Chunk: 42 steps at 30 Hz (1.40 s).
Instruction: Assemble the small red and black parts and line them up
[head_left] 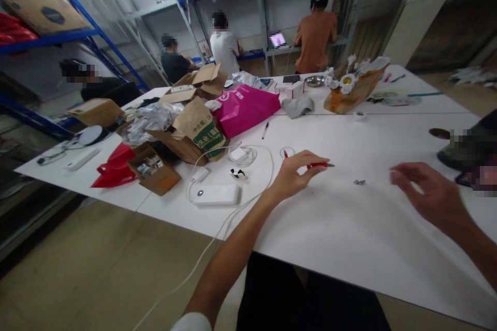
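Note:
My left hand (295,175) is closed in a pinch around a slim red tool (319,164) with a pointed metal tip, held just above the white table; I cannot tell its exact kind. Left of the knuckles, another red piece (286,153) shows beside a thin ring; whether it belongs to the same tool is unclear. My right hand (429,194) hovers at the right, slightly blurred, thumb and forefinger close together; anything between them is too small to make out. Between both hands, a small dark metallic piece (359,182) lies on the tabletop.
A white power bank (216,194), a coiled white cable (243,154) and a black-and-white item (237,173) lie left of my left arm. Behind are a pen (265,130), a pink bag (248,108) and cardboard boxes (155,178). Several people sit farther back.

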Motion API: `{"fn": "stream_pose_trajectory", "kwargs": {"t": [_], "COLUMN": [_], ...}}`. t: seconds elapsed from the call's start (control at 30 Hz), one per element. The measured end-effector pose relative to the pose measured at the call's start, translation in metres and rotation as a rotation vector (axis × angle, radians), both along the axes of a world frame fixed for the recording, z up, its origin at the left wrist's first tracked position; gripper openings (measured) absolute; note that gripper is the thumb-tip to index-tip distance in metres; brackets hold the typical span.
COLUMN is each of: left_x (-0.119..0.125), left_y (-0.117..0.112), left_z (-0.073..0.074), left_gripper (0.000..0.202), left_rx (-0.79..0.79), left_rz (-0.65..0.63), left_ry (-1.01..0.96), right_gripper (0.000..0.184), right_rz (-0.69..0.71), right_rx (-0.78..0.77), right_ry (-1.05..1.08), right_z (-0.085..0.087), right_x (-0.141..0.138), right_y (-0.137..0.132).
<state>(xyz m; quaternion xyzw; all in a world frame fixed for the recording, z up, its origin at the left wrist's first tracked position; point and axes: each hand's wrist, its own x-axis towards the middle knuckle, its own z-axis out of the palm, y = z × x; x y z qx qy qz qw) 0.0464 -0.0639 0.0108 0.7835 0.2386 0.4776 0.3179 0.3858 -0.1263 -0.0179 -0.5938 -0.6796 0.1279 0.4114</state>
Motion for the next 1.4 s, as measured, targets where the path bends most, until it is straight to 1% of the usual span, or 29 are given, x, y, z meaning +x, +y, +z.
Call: {"fn": "stream_pose_trajectory", "kwargs": {"t": [0.07, 0.13, 0.23, 0.3, 0.37, 0.53, 0.63, 0.73, 0.8, 0.87, 0.9, 0.97, 1.07, 1.13, 1.2, 1.23, 1.27, 1.33, 1.4], "left_x": [0.008, 0.013, 0.017, 0.018, 0.019, 0.024, 0.029, 0.036, 0.039, 0.040, 0.040, 0.037, 0.031, 0.028, 0.027, 0.026, 0.026, 0.026, 0.026], "left_y": [-0.005, -0.009, -0.013, -0.014, -0.015, -0.019, -0.023, -0.027, -0.029, -0.029, -0.029, -0.028, -0.026, -0.024, -0.024, -0.023, -0.023, -0.023, -0.022], "left_z": [-0.008, -0.015, -0.023, -0.025, -0.025, -0.029, -0.034, -0.035, -0.031, -0.024, -0.021, -0.015, -0.011, -0.011, -0.010, -0.010, -0.010, -0.011, -0.015], "left_gripper": [0.026, 0.026, 0.032, 0.035, 0.036, 0.038, 0.038, 0.034, 0.032, 0.032, 0.035, 0.047, 0.063, 0.065, 0.063, 0.060, 0.056, 0.043, 0.027], "left_rx": [0.019, 0.064, 0.173, 0.248, 0.301, 0.329, 0.294, 0.160, 0.009, -0.175, -0.268, -0.429, -0.614, -0.732, -0.806, -0.799, -0.752, -0.551, -0.301], "left_rz": [-0.083, -0.131, -0.113, -0.095, -0.099, -0.076, -0.026, 0.018, 0.036, 0.055, 0.065, 0.062, -0.028, -0.113, -0.182, -0.201, -0.208, -0.181, -0.105], "left_ry": [0.094, 0.216, 0.356, 0.412, 0.449, 0.509, 0.518, 0.456, 0.385, 0.324, 0.307, 0.301, 0.289, 0.251, 0.195, 0.167, 0.150, 0.174, 0.282], "right_gripper": [0.060, 0.056, 0.061, 0.065, 0.066, 0.063, 0.064, 0.062, 0.059, 0.054, 0.050, 0.040, 0.031, 0.028, 0.024, 0.024, 0.024, 0.029, 0.034], "right_rz": [0.186, 0.360, 0.503, 0.549, 0.555, 0.551, 0.536, 0.465, 0.405, 0.363, 0.353, 0.351, 0.356, 0.349, 0.333, 0.323, 0.310, 0.277, 0.261], "right_rx": [-0.146, -0.283, -0.430, -0.503, -0.542, -0.608, -0.560, -0.433, -0.335, -0.236, -0.182, -0.070, 0.077, 0.134, 0.161, 0.163, 0.150, 0.081, -0.019], "right_ry": [0.067, 0.107, 0.142, 0.208, 0.285, 0.410, 0.394, 0.302, 0.189, 0.068, 0.018, -0.051, -0.123, -0.154, -0.163, -0.157, -0.146, -0.111, -0.068], "right_z": [-0.001, 0.000, 0.003, 0.005, 0.006, 0.004, 0.004, 0.002, -0.002, -0.009, -0.013, -0.020, -0.029, -0.032, -0.033, -0.032, -0.031, -0.028, -0.023], "right_x": [-0.013, -0.031, -0.057, -0.069, -0.076, -0.077, -0.076, -0.077, -0.076, -0.075, -0.074, -0.073, -0.072, -0.073, -0.073, -0.072, -0.071, -0.069, -0.067], "right_y": [0.006, 0.010, 0.010, 0.008, 0.005, 0.003, 0.002, 0.001, 0.001, 0.002, 0.003, 0.003, 0.001, -0.003, -0.004, -0.005, -0.004, -0.001, 0.002]}}
